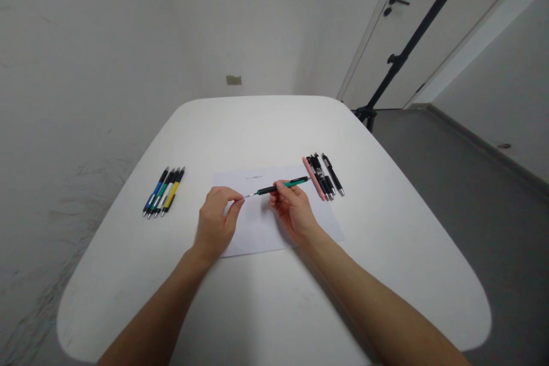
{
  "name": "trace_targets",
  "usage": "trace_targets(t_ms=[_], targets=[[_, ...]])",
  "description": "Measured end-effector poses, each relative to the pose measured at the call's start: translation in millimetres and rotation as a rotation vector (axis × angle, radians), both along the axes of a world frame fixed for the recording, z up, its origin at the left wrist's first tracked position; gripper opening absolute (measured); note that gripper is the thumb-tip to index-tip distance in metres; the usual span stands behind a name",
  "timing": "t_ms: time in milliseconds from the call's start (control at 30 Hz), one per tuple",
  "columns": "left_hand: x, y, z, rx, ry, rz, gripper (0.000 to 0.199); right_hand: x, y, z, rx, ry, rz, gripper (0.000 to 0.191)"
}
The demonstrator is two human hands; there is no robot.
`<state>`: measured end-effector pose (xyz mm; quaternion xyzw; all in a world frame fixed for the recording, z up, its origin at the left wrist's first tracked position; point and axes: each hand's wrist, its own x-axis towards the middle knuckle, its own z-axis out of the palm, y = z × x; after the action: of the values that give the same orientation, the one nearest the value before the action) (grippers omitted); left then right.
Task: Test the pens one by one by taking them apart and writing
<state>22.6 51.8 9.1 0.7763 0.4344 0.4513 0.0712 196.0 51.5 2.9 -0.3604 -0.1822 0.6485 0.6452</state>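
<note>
On the left of the white surface (386, 251), four pens (163, 191) with blue, green, pale and yellow barrels lie side by side at a slant, well apart from the hands. Next comes the left hand (213, 223), curled above a sheet of paper (261, 229), with its thumb and first finger right at the metal tip of the green and black pen (274, 187); whether they actually pinch the tip or only sit just beside it is too fine to tell. That pen lies level across the middle of the sheet, held above the paper, and the right hand (294, 210) is grasping its barrel between thumb and fingers. Its far end points toward a tight bunch of pens to the right, where a pink pen (313, 178) lies against several black pens (322, 174), with one more black pen (333, 175) just beside them. The main risk sits at the small, smooth tip: if the left fingers slip off it, the pen could jerk or twist in the right hand. A loosened right grip could drop the pen onto the sheet, and its round barrel could then roll. A sudden sideways push could drive the far end into the pink pen and scatter that loose bunch, while pressing the tip down could mark the paper.
</note>
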Motion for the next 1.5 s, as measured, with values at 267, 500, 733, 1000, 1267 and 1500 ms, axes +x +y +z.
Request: trace_targets(t_ms=[267, 500, 733, 1000, 1267, 1500], targets=[[0.3, 0.0, 0.4, 0.008, 0.012, -0.006, 0.009, -0.4, 0.0, 0.3, 0.000, -0.032, -0.001, 0.031], [2.0, 0.1, 1.5, 0.015, 0.035, -0.026, 0.011, -3.3, -0.7, -0.7, 0.029, -0.082, 0.015, 0.029], [2.2, 0.5, 1.9, 0.043, 0.045, -0.033, 0.010, -4.9, -1.9, 0.5, 0.031, -0.103, 0.035, 0.028], [1.6, 0.0, 1.4, 0.049, 0.053, -0.054, 0.011, -4.4, -1.3, -0.9, 0.029, -0.113, 0.034, 0.030], [2.4, 1.1, 1.5, 0.122, 0.073, -0.077, 0.012, -3.6, -0.1, -3.3, 0.007, -0.084, 0.043, 0.033], [2.4, 0.6, 1.2, 0.186, 0.063, -0.094, 0.013, -2.2, -0.3, -2.5, -0.022, -0.068, 0.049, 0.033]])
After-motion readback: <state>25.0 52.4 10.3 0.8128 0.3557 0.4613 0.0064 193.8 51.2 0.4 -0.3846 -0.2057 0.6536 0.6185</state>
